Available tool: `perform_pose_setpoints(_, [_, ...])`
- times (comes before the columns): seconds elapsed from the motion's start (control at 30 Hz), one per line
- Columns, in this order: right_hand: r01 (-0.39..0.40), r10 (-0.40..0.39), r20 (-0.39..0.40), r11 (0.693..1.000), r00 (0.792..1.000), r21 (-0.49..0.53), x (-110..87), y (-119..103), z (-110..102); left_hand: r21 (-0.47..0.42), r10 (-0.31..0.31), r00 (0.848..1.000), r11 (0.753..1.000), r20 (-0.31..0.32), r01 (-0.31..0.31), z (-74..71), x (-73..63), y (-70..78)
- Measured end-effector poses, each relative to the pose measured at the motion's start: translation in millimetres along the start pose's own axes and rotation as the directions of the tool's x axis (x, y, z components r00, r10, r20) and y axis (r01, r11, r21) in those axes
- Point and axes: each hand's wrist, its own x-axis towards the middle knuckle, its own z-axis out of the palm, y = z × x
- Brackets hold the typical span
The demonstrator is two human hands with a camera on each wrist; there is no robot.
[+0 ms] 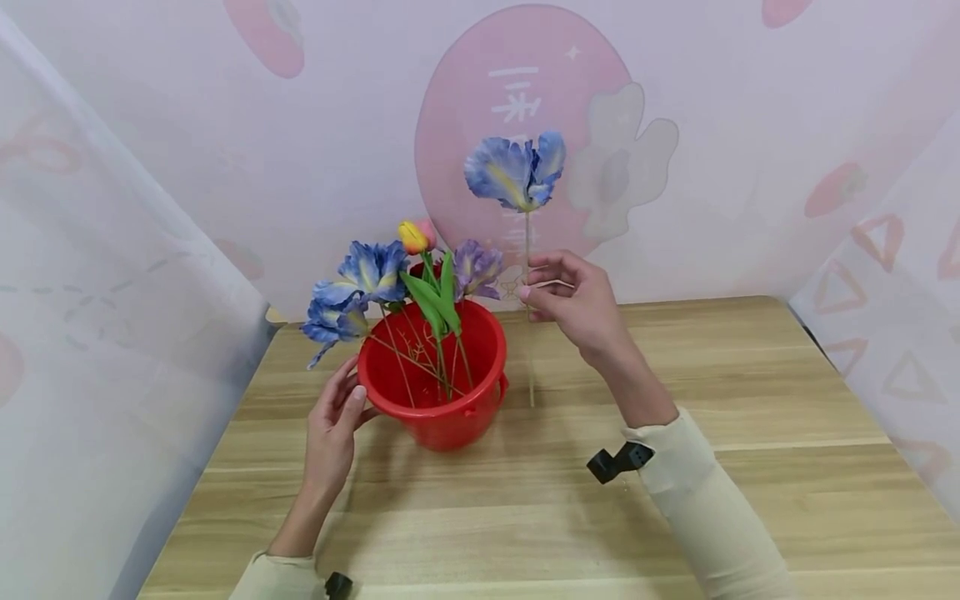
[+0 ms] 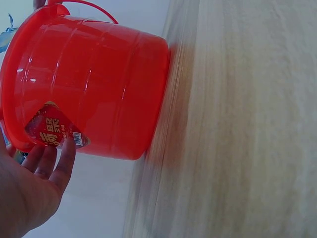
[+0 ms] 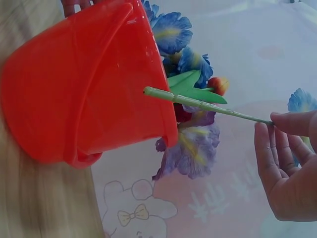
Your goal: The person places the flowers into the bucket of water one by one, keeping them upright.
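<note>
In the head view a red bucket [image 1: 450, 429] stands on the table with several artificial flowers in it. Blue irises [image 1: 371, 271] lean out to the left, a yellow tulip [image 1: 412, 237] rises in the middle, and a purple iris [image 1: 477, 268] is at the right. My left hand [image 1: 333, 425] rests against the bucket's left side just under the rim; in the left wrist view its fairly straight fingers touch the label [image 2: 52, 126]. To the right of the bucket, my right hand [image 1: 573, 300] pinches the stem [image 3: 198, 103] of another blue iris [image 1: 517, 171], bloom up, stem end outside the bucket.
The wooden table [image 1: 675, 358] reaches a printed backdrop [image 1: 360, 125] behind and patterned sheets at both sides. The bucket's red handle [image 2: 94, 7] hangs against its outside. Black wrist mounts [image 1: 618, 462] sit at the sleeves.
</note>
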Motion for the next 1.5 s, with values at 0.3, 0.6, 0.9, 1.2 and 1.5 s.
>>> perform_pose_setpoints(0.3, [0.029,-0.029,0.001,1.0,1.0,0.008,9.4,-9,13,-0.012,0.004,1.0,1.0,-0.002,-0.004,-0.9,0.8,0.1])
perform_pose_setpoints(0.6, [0.069,-0.068,-0.023,0.997,0.997,0.035,20.1,-4,33,0.011,-0.007,1.0,1.0,0.01,0.007,-0.6,-0.1,0.6])
perform_pose_setpoints(0.9, [0.085,-0.085,-0.028,0.996,0.996,0.006,30.6,3,51,0.022,-0.012,1.0,1.0,0.009,0.012,-0.3,-0.7,1.0])
perform_pose_setpoints(1.2, [0.104,-0.104,-0.02,0.995,0.994,-0.005,38.2,-5,65,0.022,-0.008,1.0,1.0,0.006,0.007,-0.6,-0.1,1.4])
perform_pose_setpoints(1.5, [0.04,-0.04,-0.004,0.998,0.999,-0.058,38.4,8,70,-0.012,0.007,1.0,1.0,0.01,-0.007,-0.9,-0.1,-0.6])
